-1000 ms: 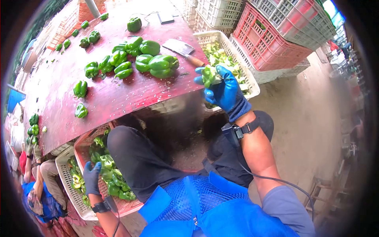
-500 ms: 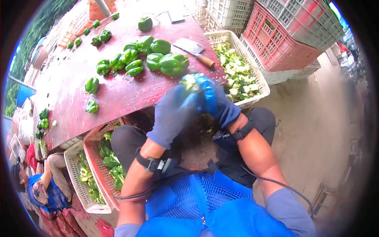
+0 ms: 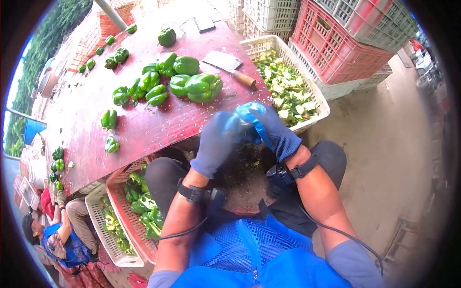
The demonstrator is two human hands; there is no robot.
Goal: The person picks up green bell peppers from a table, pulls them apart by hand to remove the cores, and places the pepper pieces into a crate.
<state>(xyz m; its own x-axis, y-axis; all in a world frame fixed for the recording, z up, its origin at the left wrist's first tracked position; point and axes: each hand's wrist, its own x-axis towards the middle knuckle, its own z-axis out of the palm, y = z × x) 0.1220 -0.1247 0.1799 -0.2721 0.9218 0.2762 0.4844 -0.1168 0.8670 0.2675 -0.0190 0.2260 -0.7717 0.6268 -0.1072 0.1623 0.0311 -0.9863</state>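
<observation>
Far left, another person (image 3: pixel 57 240) in blue crouches at the edge of view. Next to them we've got two crates down beside our left knee: a white crate (image 3: pixel 103 230) and a red crate (image 3: pixel 126 211), both holding green pepper pieces, probably parked low so stuff can be dropped in without reaching.

Up on the red worktop (image 3: pixel 144 122) the whole peppers (image 3: pixel 158 84) are spread loosely. We count roughly twenty: a bunch of about nine in the middle, two singles nearer us, five or so along the far left edge, one alone at the back, a few more down at the left end. One cleaver (image 3: pixel 225 65) lies just right of the bunch, handle pointing our way, easy to grab.

Our two gloved hands meet just off the worktop's near edge, over our lap. The left hand (image 3: pixel 216 141) is curled in against the right hand (image 3: pixel 269 127), both pressed together around something. It's motion-blurred and the gloves cover it, so we can't tell what.

Right of that sits one white basket (image 3: pixel 314 89) full of pale trimmings, with stacked crates (image 3: pixel 345 43) behind, about five.
</observation>
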